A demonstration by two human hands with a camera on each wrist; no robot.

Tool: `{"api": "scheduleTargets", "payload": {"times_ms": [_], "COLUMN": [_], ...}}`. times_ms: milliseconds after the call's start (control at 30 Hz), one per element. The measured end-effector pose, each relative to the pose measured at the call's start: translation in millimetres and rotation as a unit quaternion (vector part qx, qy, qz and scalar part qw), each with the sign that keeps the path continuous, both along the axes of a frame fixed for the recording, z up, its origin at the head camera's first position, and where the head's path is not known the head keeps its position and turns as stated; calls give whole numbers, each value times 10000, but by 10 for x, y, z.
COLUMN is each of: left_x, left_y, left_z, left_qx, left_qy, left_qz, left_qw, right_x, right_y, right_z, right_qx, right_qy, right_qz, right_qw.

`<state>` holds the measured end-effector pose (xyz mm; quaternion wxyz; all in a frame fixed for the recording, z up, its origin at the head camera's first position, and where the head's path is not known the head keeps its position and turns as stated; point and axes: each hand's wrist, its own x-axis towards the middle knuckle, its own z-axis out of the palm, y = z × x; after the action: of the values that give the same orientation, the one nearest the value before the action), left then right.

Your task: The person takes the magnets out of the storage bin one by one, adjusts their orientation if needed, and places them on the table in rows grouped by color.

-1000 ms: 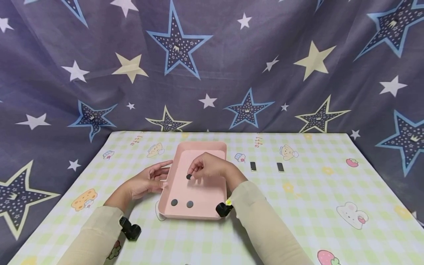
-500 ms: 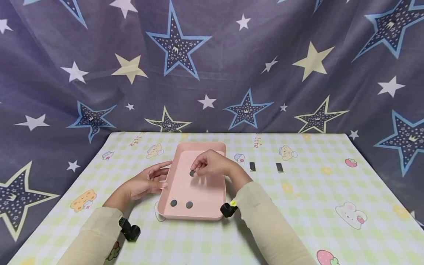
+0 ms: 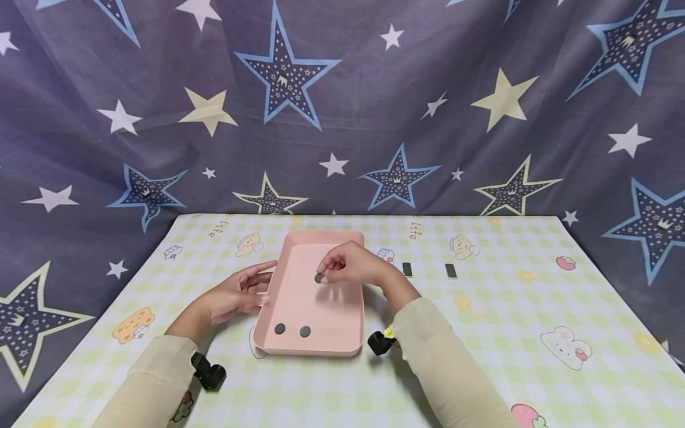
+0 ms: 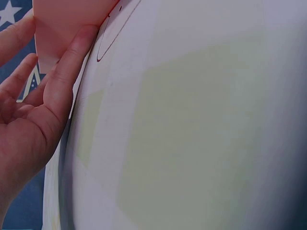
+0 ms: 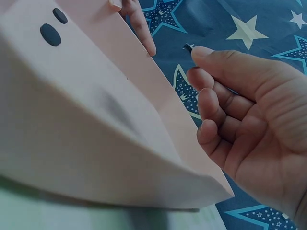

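A pink tray lies on the table. Over its middle my right hand pinches a small dark disc between thumb and forefinger; the right wrist view shows that disc edge-on at the fingertips of the hand. Two more dark discs, one at left and one beside it, lie flat in the tray's near end. My left hand touches the tray's left wall, fingers extended; in the left wrist view the hand rests against the pink wall.
Two small dark rectangular pieces, one nearer the tray and one farther right, lie on the checked tablecloth. A star-patterned curtain hangs behind the table's far edge.
My right hand has moved rightward and slightly away over the tray, carrying the pinched disc. The left hand stays at the tray's left wall, and the two discs lying in the tray remain in place.
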<state>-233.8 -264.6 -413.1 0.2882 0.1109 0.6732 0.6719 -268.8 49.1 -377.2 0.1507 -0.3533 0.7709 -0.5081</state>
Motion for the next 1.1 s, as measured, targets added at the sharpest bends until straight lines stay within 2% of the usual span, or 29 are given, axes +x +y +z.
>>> {"api": "scheduleTargets", "payload": {"times_ms": [400, 600, 867, 1100], "left_x": [2, -7, -12, -18], "left_y": [-5, -5, -2, -14], "left_z": [-1, -12, -14, -28], "left_qx": [21, 13, -38, -8], "left_qy": [-15, 1, -26, -23], "left_qz": [-29, -44, 21, -4], "left_qw": [10000, 10000, 10000, 10000], "right_x": [88, 150, 209, 274], "right_y": [150, 224, 341, 437], "right_z": [-5, 2, 6, 16], "right_qx": [-309, -255, -112, -399], "right_qy": [-131, -4, 216, 224], "right_qz": [-158, -273, -692, -904], "right_qw": [9993, 9993, 9973, 9949]}}
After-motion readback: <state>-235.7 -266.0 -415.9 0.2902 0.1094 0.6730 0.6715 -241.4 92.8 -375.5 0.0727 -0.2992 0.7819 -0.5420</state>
